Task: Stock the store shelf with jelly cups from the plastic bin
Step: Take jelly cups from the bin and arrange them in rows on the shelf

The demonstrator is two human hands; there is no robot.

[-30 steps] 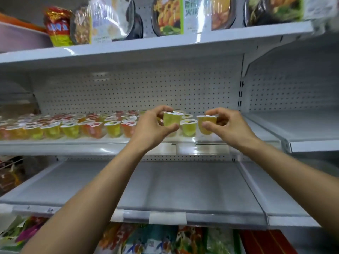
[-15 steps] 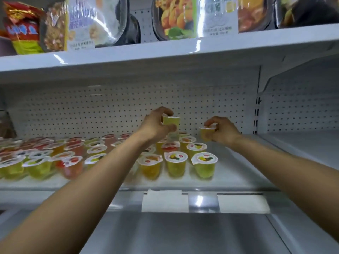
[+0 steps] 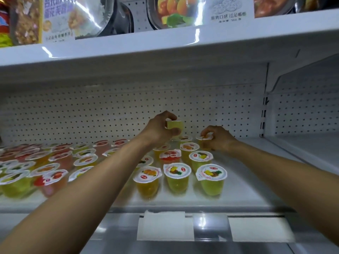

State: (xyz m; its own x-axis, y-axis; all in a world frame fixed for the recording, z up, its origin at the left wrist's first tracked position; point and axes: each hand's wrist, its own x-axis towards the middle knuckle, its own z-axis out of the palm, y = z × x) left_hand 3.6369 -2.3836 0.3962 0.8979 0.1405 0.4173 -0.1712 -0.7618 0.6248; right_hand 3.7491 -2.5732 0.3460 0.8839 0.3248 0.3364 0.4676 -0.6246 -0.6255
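Closest to us, two blank labels [image 3: 165, 226] sit on the front rail of the shelf [image 3: 247, 191]. Just behind the rail stands the front row of cups [image 3: 177, 177], three of them with yellow and orange jelly, lids up. More rows run back behind them, and a wider, blurred block of cups fills the left part of the shelf. The bin is not in view.

Both our arms reach over these rows to the back. Our right hand [image 3: 220, 139] is low, its fingers [image 3: 206, 132] curled round the rim of an orange-lidded cup [image 3: 204, 138] at the back right corner of the block. We cannot tell whether its base touches the shelf. Our left hand [image 3: 157, 129] is higher, thumb and fingers pinching a yellow cup [image 3: 175, 126] that hangs clear above the rows, near the pegboard [image 3: 91, 110]. Above that, an upper shelf [image 3: 165, 44] carries packs [image 3: 176, 11].

We judge the step to be setting these two into the back row. To do it well, we lower each straight down into a free spot beside its neighbours, lid up and in line with the columns, and let go only once the base sits flat. Our forearms pass close over the standing cups, so we should lift the hands up and out rather than drag them back, or a row may topple.
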